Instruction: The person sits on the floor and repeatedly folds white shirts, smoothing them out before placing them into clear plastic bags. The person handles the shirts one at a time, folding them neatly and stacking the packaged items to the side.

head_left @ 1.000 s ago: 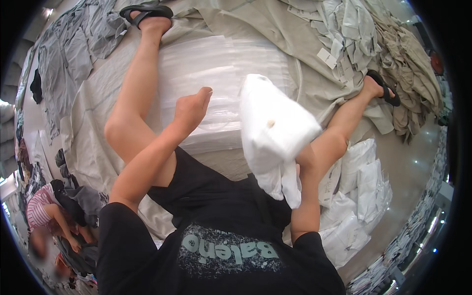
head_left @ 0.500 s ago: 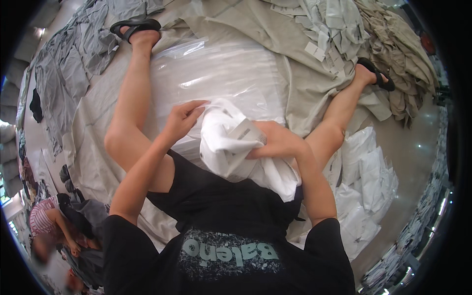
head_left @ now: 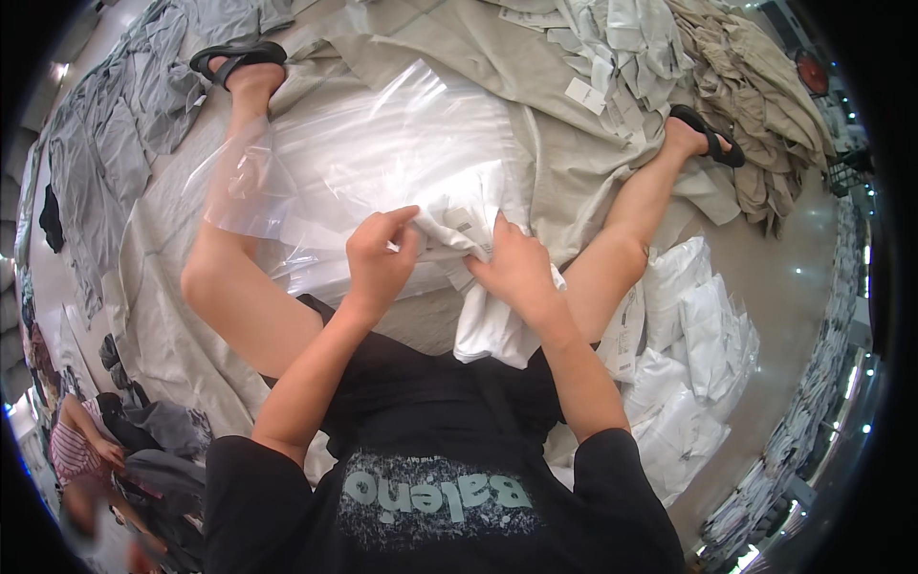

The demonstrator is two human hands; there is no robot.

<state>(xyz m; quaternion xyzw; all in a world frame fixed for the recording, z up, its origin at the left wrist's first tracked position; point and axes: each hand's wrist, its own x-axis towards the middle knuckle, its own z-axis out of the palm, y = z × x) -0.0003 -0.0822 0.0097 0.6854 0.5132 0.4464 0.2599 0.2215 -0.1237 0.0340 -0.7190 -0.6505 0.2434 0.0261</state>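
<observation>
A folded white garment with a printed tag lies between my knees, its far end over a stack of clear plastic bags. My right hand grips the garment near the tag, thumb and fingers pinching the cloth. At the garment's left edge, my left hand has its fingers curled, with the index fingertip against the cloth and plastic; what it pinches is too small to make out. One loose clear bag spreads leftward across my left shin.
White bagged packs are piled right of my right knee. Grey garments lie at far left, beige ones and tagged whitish ones at far right. A beige cloth covers the floor. Another person works at lower left.
The garment has moved from near my lap forward onto the bags and looks flatter. Both hands followed, my left one shifting slightly right. A clear bag now spreads over my left shin.
</observation>
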